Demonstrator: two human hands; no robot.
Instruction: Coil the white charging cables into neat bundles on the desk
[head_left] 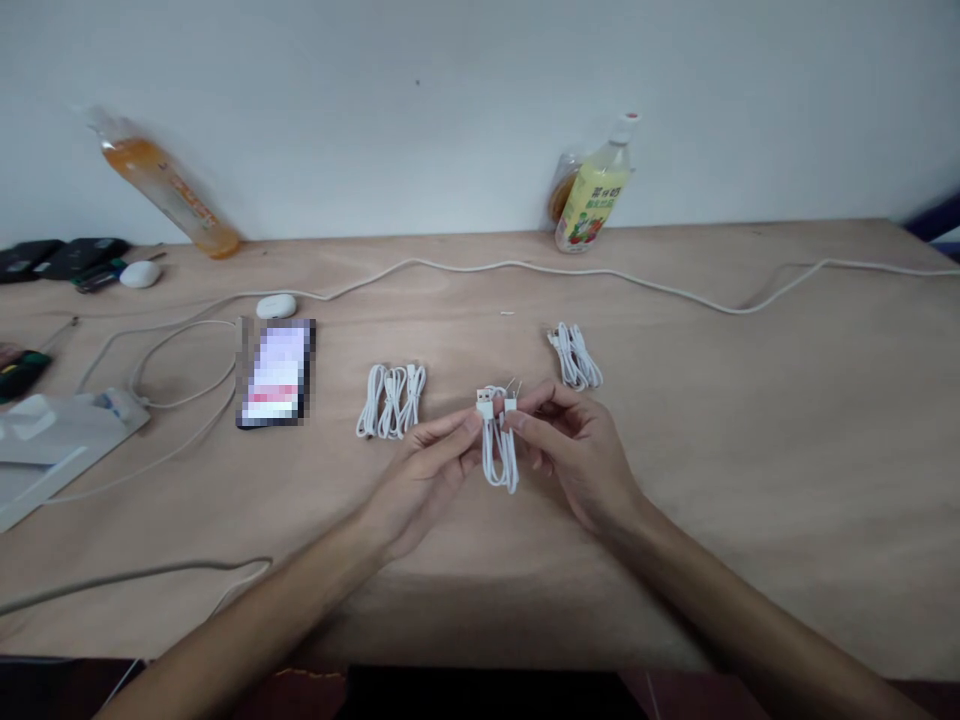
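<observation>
- A coiled white cable (500,455) hangs between your hands above the table (750,420), its connectors pointing up.
- Your left hand (442,450) pinches one connector, thumb and fingers closed on it.
- Your right hand (574,440) pinches the other connector the same way.
- Coiled cables (391,401) lie to the left; another bundle (575,356) lies beyond your right hand.
- Farther left is a phone (276,375), its screen lit.
</observation>
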